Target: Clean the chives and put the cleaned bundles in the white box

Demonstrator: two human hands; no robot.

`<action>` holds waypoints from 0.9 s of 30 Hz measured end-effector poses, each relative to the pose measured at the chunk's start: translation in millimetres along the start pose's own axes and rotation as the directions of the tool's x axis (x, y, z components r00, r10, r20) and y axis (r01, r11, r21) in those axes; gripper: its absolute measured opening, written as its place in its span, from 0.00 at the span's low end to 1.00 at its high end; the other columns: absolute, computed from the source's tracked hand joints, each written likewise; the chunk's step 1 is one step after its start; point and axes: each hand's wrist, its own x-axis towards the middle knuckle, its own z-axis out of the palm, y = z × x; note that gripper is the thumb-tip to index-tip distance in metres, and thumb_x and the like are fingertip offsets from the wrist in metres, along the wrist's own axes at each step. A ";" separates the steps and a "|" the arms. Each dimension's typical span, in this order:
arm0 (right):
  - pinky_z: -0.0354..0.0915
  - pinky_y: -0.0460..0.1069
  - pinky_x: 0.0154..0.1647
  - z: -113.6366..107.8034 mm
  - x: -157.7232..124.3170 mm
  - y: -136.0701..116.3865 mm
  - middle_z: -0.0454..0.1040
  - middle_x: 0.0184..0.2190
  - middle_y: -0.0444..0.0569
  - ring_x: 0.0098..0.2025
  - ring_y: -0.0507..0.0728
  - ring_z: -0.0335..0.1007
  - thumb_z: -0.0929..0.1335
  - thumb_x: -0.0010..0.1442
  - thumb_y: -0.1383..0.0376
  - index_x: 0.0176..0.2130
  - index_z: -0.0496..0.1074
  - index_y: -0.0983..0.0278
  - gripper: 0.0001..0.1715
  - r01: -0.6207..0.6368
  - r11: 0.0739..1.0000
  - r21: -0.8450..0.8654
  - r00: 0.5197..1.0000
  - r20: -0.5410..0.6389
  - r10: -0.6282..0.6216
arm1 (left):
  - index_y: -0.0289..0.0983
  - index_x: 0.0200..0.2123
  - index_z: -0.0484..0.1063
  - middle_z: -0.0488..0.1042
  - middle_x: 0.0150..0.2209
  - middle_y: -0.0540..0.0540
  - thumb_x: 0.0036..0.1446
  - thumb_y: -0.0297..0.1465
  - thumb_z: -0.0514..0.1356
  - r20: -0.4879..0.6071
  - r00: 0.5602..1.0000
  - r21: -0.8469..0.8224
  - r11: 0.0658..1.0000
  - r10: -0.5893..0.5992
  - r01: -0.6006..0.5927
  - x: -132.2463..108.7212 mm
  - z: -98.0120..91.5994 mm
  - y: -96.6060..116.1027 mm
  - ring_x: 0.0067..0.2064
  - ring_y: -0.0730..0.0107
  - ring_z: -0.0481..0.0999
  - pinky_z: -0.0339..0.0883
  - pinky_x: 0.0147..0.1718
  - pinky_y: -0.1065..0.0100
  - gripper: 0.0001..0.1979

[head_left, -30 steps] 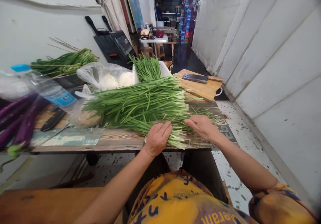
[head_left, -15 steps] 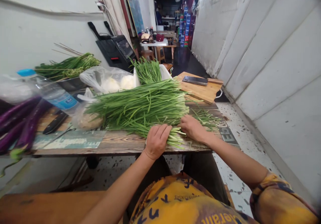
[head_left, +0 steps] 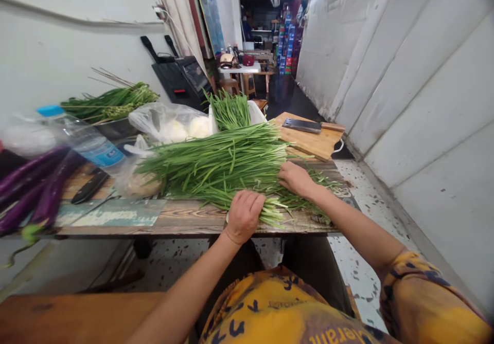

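Head view: left hand (head_left: 245, 214) wraps a green bunch (head_left: 273, 212), best gripped lightly against bruising; right hand (head_left: 296, 178) bends its fingers beside the larger pile (head_left: 216, 159), hold unclear.

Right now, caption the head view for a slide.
Left hand holding green stalks, right hand by the larger pile.
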 end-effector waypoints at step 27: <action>0.61 0.50 0.41 -19.5 -31.2 -24.0 0.71 0.32 0.50 0.38 0.55 0.63 0.62 0.62 0.64 0.33 0.70 0.64 0.09 0.206 0.830 0.519 0.915 -0.403 0.024 | 0.31 0.47 0.64 0.74 0.37 0.39 0.59 0.25 0.49 0.022 0.997 -0.061 0.995 0.075 -0.073 27.8 33.0 -4.9 0.36 0.64 0.70 0.61 0.39 0.61 0.13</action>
